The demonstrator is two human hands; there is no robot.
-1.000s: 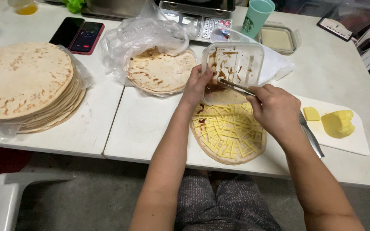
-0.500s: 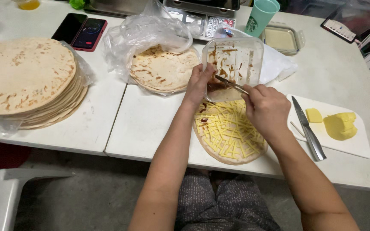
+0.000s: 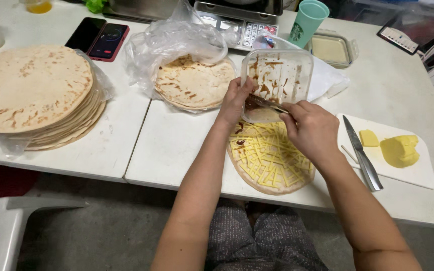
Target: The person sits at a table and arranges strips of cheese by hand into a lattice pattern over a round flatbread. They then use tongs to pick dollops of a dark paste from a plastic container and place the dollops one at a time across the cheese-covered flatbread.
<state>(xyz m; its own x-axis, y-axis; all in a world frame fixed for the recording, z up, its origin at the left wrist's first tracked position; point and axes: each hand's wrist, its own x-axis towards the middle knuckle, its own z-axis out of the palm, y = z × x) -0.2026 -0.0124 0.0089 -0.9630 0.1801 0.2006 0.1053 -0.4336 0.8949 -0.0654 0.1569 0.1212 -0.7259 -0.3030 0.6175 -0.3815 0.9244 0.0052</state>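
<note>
- Closest to me: knees in grey patterned trousers (image 3: 264, 241) under the desk (image 3: 177, 145) edge, white plastic chair (image 3: 11, 226) at lower left.
- On the desk right in front: a round flatbread (image 3: 269, 160) covered in yellow cheese strips, with a few brown sauce blobs at its upper left.
- Right hand (image 3: 315, 130) is just above that flatbread's far edge, fingers clamped on a thin metal utensil (image 3: 267, 104); looks like a spoon or knife, I can't tell which from here.
- Utensil tip sits inside the clear plastic container (image 3: 277, 83), which is tilted toward me over the flatbread's far edge and smeared with brown sauce.
- Left hand (image 3: 237, 98) is closed on the container's left rim, holding it tipped.
- Right of that: white cutting board (image 3: 418, 173) with a kitchen knife (image 3: 361, 153) and yellow cheese pieces (image 3: 400, 150).
- Left side: tall stack of plain flatbreads (image 3: 33, 93) on plastic wrap.
- Middle, further back: smaller flatbread pile (image 3: 194, 83) in an open clear bag.
- Far edge: two phones (image 3: 99, 37), a kitchen scale (image 3: 239, 20), a teal cup (image 3: 307, 20), a shallow lidded dish (image 3: 332, 50).
</note>
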